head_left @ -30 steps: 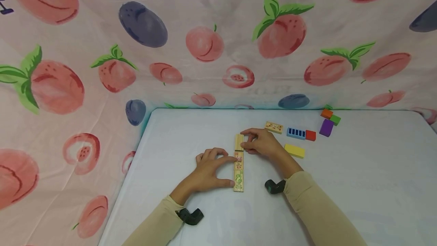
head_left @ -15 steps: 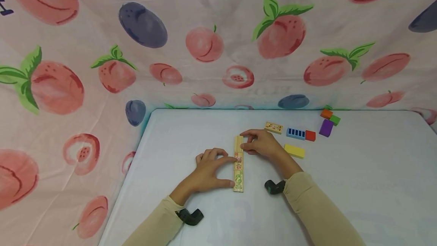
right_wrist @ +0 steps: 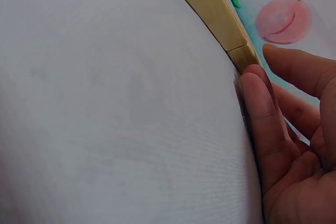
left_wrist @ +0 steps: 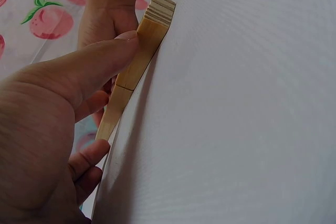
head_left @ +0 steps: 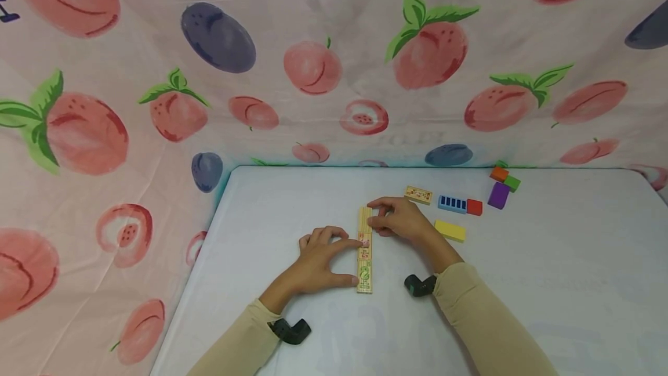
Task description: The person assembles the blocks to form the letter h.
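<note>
A straight row of light wooden tiles runs away from the person. The nearest tile (head_left: 364, 276) bears a green print, the middle tile (head_left: 365, 246) a red one, and the far tile (head_left: 365, 219) shows plain striped wood. My left hand (head_left: 320, 263) lies left of the row, its thumb touching the nearest tile and its index fingertip on the middle tile. From the right, my right hand (head_left: 402, 217) holds the far tile, with the thumb at its side and the index finger at its far corner. The left wrist view shows the row edge-on (left_wrist: 137, 59); its tiles touch.
Right of the row lie a printed wooden tile (head_left: 418, 194), a blue block with dark slots (head_left: 453, 203), a red block (head_left: 474, 207) and a yellow block (head_left: 450, 231). Purple (head_left: 498, 195), green (head_left: 512, 183) and orange (head_left: 499, 173) blocks cluster near the table's back edge.
Over the last second the far tile has slid slightly toward the person, and the thin dark gap before the middle tile has closed. Both hands have otherwise stayed nearly still.
</note>
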The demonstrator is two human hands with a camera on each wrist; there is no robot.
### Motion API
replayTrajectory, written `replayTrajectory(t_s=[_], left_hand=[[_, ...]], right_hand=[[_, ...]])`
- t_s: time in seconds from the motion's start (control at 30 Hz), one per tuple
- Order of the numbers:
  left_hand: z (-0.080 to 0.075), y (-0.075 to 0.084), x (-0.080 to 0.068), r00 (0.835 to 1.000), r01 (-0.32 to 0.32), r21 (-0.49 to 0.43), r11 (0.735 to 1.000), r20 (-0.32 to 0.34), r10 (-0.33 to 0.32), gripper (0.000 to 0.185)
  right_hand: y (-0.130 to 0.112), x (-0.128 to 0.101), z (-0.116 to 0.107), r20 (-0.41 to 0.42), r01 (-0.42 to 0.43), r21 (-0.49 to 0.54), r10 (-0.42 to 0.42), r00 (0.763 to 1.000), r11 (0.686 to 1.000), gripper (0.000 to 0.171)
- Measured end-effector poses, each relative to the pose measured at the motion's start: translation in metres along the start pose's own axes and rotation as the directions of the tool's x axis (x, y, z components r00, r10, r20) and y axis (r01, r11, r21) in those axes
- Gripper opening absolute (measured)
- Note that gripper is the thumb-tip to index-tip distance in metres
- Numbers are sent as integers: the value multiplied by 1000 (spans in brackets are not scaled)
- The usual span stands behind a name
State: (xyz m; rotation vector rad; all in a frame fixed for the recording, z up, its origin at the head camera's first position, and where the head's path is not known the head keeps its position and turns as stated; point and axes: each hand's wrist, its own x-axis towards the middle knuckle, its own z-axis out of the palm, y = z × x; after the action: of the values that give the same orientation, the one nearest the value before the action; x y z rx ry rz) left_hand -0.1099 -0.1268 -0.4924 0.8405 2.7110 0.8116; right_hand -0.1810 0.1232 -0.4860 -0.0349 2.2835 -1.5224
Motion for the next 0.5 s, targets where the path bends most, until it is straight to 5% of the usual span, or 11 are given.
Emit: replayTrajectory(t_s=[0.5], left_hand=[[1, -1, 0, 1000, 4, 5, 1000, 6, -4, 66]], right_hand=[[0, -1, 0, -1, -13, 22, 13, 1000, 1000, 41]])
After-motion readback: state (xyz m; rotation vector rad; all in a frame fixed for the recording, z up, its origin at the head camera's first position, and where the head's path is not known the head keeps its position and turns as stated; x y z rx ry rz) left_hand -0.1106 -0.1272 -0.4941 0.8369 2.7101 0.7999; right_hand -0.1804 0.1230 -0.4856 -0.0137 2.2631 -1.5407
